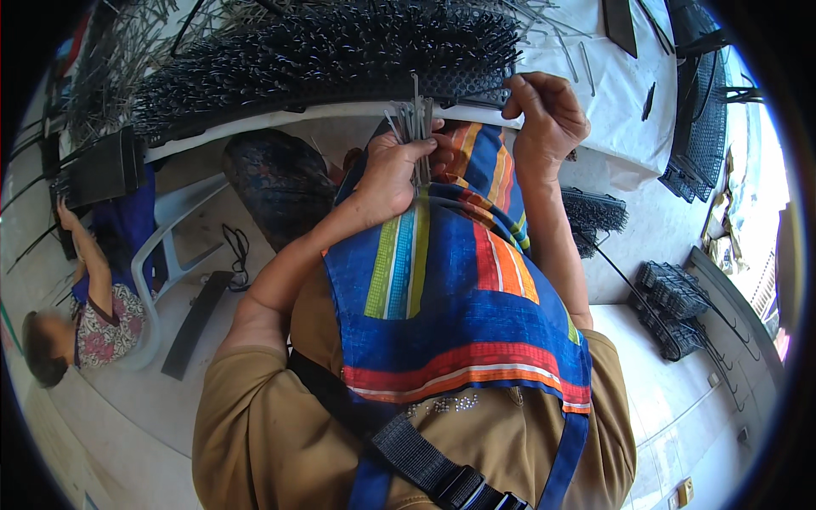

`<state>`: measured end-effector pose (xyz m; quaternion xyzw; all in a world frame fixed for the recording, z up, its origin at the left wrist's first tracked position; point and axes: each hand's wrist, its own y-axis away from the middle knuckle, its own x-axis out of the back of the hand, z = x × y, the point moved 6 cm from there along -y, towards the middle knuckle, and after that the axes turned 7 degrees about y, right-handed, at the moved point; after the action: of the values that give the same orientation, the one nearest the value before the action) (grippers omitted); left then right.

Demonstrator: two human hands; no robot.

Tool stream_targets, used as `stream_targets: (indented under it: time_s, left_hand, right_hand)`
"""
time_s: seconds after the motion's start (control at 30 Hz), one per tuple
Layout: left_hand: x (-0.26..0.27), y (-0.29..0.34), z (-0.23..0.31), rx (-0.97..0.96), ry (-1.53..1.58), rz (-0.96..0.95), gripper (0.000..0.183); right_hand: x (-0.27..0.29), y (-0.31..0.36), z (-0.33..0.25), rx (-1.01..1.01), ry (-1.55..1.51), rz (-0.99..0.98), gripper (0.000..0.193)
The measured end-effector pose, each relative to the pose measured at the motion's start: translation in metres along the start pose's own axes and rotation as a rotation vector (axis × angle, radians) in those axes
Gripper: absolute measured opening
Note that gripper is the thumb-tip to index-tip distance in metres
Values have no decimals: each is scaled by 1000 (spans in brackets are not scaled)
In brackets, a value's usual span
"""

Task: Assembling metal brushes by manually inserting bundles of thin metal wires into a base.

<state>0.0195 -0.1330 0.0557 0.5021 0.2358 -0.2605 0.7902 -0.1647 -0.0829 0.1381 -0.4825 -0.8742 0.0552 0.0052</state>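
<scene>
My left hand (393,174) is wrapped around a bundle of thin grey metal rods (415,123) that stand up above my lap. One rod, bent at its tip, rises higher than the others. My right hand (551,119) is raised at the right end of a long black perforated panel (463,85), its thumb and forefinger pinched near the panel's edge. Whatever that pinch holds is too small to make out. Dense rows of dark upright prongs (331,64) cover the panel. A striped blue, red and orange apron (442,280) lies over my lap.
Loose metal rods (586,68) lie on the white table cover (625,115). At left, a co-worker (106,314) sits on a pale plastic chair (174,246), one hand at a black panel (98,170). Black wire racks (671,297) rest on the floor at right.
</scene>
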Motion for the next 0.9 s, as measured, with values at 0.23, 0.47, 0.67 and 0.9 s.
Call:
stream_targets:
  time_s: [0.23, 0.47, 0.67, 0.9]
  left_hand:
    - [-9, 1, 4, 11, 28, -37, 25]
    - [-3, -3, 2, -20, -18, -14, 17]
    - [-12, 3, 6, 42, 36, -40, 17]
    - [-17, 1, 1, -4, 30, -86, 13]
  right_hand:
    - [-18, -7, 1, 288, 418, -75, 10]
    - [-45, -1, -4, 570, 820, -160, 7]
    - [-32, 10, -4, 507, 816, -178, 10]
    - [-24, 34, 51, -349, 262, -404, 12]
